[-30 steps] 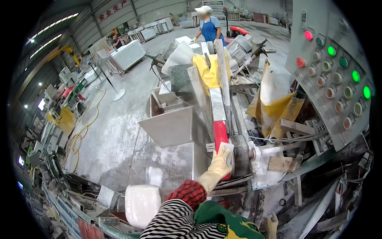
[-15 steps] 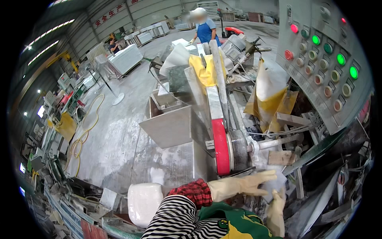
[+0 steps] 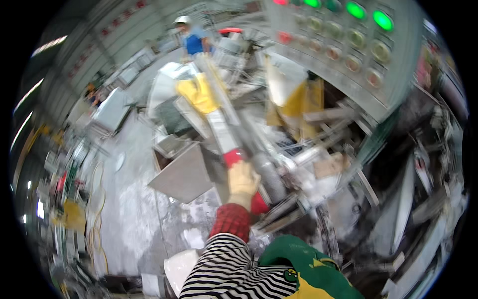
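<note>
While left hand (image 3: 243, 180) overlapped red belt (image 3: 233, 157) mid-frame, right hand was unseen; couldn't tell grips; likely pressing, next move needing steadiness.

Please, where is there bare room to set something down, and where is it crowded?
The main free patch is the grey floor between the yellow hose and the tilted grey board. It is crowded around the left hand at the red band, and rightward, where wooden pieces lie below the button box; blur hides smaller gaps.
</note>
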A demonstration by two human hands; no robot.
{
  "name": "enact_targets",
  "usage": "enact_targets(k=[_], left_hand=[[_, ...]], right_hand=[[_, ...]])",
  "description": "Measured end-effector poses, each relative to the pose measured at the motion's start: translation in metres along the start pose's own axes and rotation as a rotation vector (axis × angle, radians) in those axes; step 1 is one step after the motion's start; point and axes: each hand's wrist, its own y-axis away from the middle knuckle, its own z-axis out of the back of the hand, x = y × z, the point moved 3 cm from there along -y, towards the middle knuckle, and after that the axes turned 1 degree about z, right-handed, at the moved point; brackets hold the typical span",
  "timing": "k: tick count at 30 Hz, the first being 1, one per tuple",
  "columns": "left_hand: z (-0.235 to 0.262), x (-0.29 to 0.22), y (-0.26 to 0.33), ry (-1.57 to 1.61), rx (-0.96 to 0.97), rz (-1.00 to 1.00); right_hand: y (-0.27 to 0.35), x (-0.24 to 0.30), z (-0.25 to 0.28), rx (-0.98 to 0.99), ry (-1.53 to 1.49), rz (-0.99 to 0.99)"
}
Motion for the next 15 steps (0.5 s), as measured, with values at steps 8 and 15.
enact_targets(k=[8, 15], left_hand=[[0.009, -0.028, 0.025, -0.045, 0.167, -0.01], [-0.076, 0.034, 0.021, -0.328, 0.105, -0.196]], right_hand=[[0.034, -0.074, 0.132, -0.318, -0.317, -0.346], [0.071, -0.027, 0.111, -0.482, -0.493, -0.27]])
